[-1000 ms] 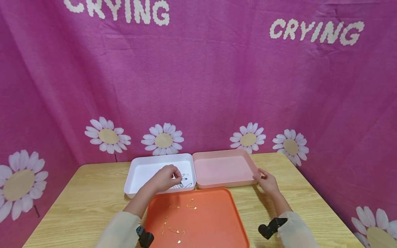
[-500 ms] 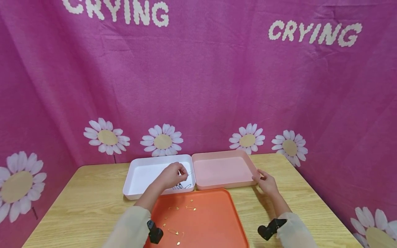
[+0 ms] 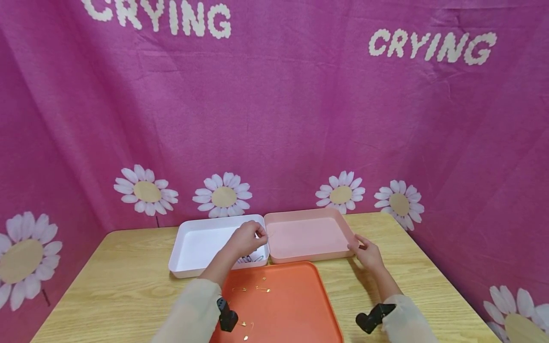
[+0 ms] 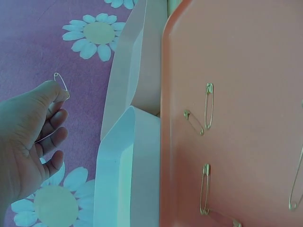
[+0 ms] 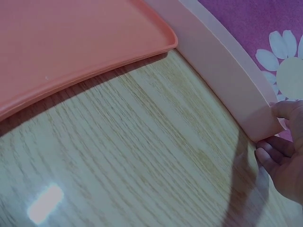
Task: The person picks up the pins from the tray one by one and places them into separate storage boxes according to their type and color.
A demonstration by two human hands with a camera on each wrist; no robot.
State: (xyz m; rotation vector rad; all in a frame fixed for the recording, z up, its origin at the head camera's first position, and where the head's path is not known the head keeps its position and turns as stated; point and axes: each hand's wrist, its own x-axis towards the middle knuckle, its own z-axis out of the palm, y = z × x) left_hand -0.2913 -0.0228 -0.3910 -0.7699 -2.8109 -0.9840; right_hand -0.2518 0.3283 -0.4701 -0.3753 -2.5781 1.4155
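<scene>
My left hand [image 3: 248,238] pinches a gold safety pin [image 4: 62,81] between thumb and forefinger, its other fingers loosely curled. It is above the right side of the white tray [image 3: 193,245], beside the pink tray [image 3: 304,233]. Under the hand, several dark safety pins [image 3: 258,258] lie in the white tray, partly hidden. Across the table, my right hand [image 3: 368,253] grips the near right corner of the pink tray, thumb at the rim and fingers against the outside. Several gold safety pins [image 4: 209,106] lie spread on the orange tray [image 3: 291,305]; my left forearm covers some.
The white and pink trays stand side by side at the back of the wooden table [image 3: 111,286], with the orange tray in front. A magenta cloth [image 3: 274,119] with daisies hangs behind and around the table. Each wrist carries a black camera [image 3: 375,318].
My left hand has moved right across the white tray to its edge by the pink tray, carrying the safety pin. My right hand has stayed at the pink tray's corner.
</scene>
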